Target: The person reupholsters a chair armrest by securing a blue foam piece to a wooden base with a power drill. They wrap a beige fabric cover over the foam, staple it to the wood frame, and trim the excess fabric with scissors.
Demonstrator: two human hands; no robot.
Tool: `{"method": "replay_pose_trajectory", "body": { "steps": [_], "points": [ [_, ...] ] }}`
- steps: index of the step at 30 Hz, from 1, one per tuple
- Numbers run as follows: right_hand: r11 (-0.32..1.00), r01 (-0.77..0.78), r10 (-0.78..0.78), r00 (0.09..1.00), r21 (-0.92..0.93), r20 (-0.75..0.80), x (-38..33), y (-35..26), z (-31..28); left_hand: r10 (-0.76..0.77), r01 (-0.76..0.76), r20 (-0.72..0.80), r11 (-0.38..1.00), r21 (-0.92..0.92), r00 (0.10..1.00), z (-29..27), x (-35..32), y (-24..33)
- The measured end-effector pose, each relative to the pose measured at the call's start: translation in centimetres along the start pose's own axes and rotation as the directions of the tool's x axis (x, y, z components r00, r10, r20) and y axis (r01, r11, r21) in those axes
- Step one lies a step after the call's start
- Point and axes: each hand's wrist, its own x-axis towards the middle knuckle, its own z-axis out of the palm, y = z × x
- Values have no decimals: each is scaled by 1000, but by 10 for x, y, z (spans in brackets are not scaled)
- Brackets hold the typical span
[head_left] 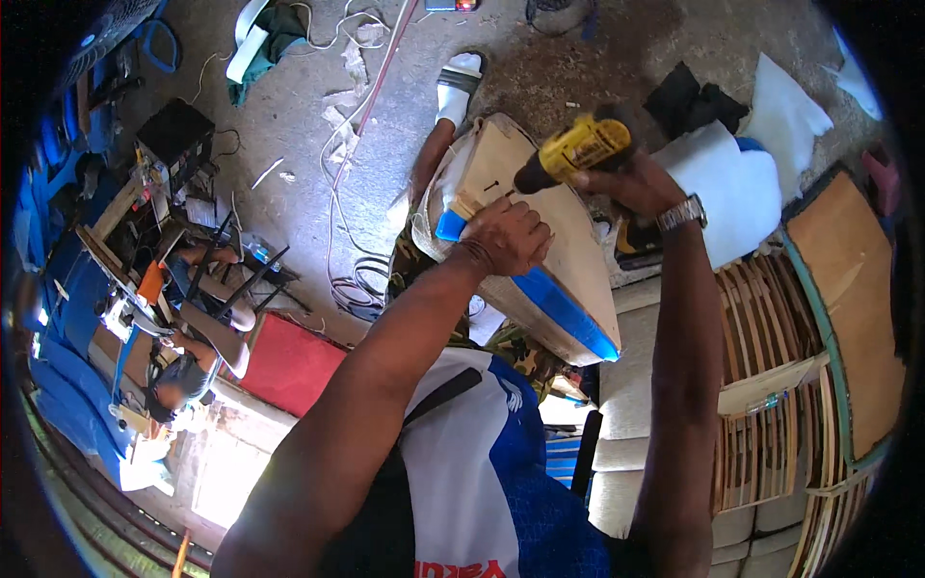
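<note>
A yellow-and-black cordless drill [583, 149] is gripped in the right hand [631, 183], which is wrapped around its handle, and its nose is pointed toward the left edge of a wooden panel [573, 255], near the panel's upper end. The panel is laid across the person's legs, and its left edge is lined with a blue strip [559, 306]. The left hand [508, 236] is rested on that same edge, its fingers curled just beside the drill's tip; whether anything is pinched in them cannot be told. The two hands are held apart. A dark screw [492, 184] is seen at the panel's upper end, near the left edge. Beyond the panel's right edge, white padding [723, 188] is spread beside black cloth [689, 101], while coiled cable [358, 289] is left on the concrete floor [275, 207] past its left edge.
</note>
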Motion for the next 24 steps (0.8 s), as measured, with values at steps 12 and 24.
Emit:
{"method": "replay_pose_trajectory", "body": {
  "steps": [12,24],
  "points": [
    [948,-34,63,995,317,-82,-30,15,-2,-1,1,-2,999,46,1000,2,1,0],
    [954,67,-40,995,292,-96,-21,37,8,3,-3,-5,998,68,1000,2,0,0]
  ]
}}
